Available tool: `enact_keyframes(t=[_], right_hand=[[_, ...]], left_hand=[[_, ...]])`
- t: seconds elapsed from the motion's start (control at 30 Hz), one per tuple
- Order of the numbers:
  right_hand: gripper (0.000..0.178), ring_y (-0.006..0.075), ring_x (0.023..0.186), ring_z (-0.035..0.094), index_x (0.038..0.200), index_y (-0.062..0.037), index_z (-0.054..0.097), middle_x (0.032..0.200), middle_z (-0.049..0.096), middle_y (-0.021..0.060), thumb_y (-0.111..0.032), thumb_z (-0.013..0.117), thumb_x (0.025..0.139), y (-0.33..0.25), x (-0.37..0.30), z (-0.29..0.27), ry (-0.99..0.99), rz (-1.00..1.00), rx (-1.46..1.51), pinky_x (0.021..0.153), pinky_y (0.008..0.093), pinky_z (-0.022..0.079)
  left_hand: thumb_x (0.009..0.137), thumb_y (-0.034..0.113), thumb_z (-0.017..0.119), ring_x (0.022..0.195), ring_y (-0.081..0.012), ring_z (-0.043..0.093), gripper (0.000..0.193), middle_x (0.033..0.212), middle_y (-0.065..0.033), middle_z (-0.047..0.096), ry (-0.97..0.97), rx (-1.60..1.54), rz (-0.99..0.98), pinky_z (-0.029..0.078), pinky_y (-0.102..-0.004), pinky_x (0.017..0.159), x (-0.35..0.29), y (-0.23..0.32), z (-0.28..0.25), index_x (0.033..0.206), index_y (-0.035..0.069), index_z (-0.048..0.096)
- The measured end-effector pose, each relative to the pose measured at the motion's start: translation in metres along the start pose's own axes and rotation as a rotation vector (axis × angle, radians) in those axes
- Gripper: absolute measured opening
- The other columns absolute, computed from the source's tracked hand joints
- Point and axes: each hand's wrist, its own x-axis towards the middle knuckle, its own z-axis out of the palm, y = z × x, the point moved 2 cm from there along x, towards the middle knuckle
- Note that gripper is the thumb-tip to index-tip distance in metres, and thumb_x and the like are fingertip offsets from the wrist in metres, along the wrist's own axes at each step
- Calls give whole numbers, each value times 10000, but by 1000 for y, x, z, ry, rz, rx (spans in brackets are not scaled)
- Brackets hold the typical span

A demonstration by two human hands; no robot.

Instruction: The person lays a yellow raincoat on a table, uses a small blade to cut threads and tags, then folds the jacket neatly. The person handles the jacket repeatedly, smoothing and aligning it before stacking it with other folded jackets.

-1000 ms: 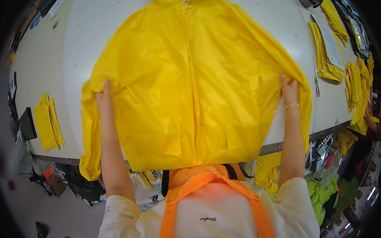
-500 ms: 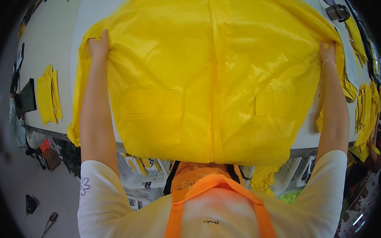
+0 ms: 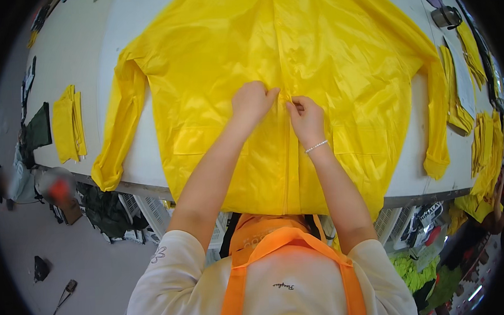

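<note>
A yellow rain jacket (image 3: 338,67) lies spread on the white table, front side up, with its hem hanging over the near edge. Both sleeves are stretched down along its sides. At the centre front, my left hand (image 3: 252,104) pinches the edge of the front flap between thumb and curled fingers. Just right of it and slightly nearer, my right hand (image 3: 308,119), wearing a beaded bracelet, pinches the other side of the same front strip. The fingertips of the two hands are close together. Whatever small part they grip there is too small to make out.
Folded yellow pieces (image 3: 68,124) lie on the table (image 3: 103,97) at left, and more yellow pieces (image 3: 482,145) at right. A metal cup (image 3: 446,17) stands far right. White baskets (image 3: 152,211) sit under the table edge. Another person's arm (image 3: 497,190) shows at the right rim.
Both hands have let go of the jacket's sides near the sleeves and come together at the centre front. The sleeves now lie down beside the body, and the jacket lies flatter.
</note>
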Motion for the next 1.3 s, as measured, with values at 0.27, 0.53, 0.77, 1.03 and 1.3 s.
enact_keyframes(t=[0.27, 0.53, 0.77, 1.03, 1.3], right_hand=[[110, 292, 627, 604, 837, 4, 657, 739, 629, 168, -73, 639, 760, -7, 1, 4, 104, -43, -62, 585, 341, 479], [145, 192, 616, 619, 834, 24, 635, 698, 636, 139, -104, 650, 767, -12, -1, 8, 40, -12, 133, 590, 284, 490], [121, 188, 606, 604, 841, 25, 620, 718, 633, 137, -87, 622, 796, -7, 2, 13, -17, -80, 62, 591, 271, 482], [553, 372, 1318, 254, 1360, -131, 393, 1409, 319, 201, -362, 532, 877, 31, -85, -94, 156, -234, -901, 1045, 523, 209], [627, 394, 1362, 105, 1419, -160, 271, 1482, 164, 171, -440, 462, 892, 83, 6, -99, 205, -181, -978, 1058, 584, 113]], left_hand=[[903, 213, 498, 516, -138, 557, 269, 595, -75, 587, -316, -555, 98, 454, -256, 496, 10, -1, 13, 760, -8, 551], [900, 168, 472, 497, -117, 505, 224, 606, -38, 532, -274, -897, 105, 412, -237, 459, 1, -8, 19, 726, 26, 466], [895, 201, 492, 605, -189, 576, 185, 676, -107, 590, -14, -806, 183, 447, -300, 535, -19, -5, 20, 955, 27, 494], [853, 426, 518, 1337, -357, 207, 596, 1452, -101, 284, 236, 207, 188, 113, -559, 1058, -144, -79, 25, 1364, 154, 378], [843, 442, 532, 1352, -365, 154, 643, 1476, -107, 221, 421, 277, 227, 80, -574, 1063, -60, -89, 7, 1391, 173, 330]])
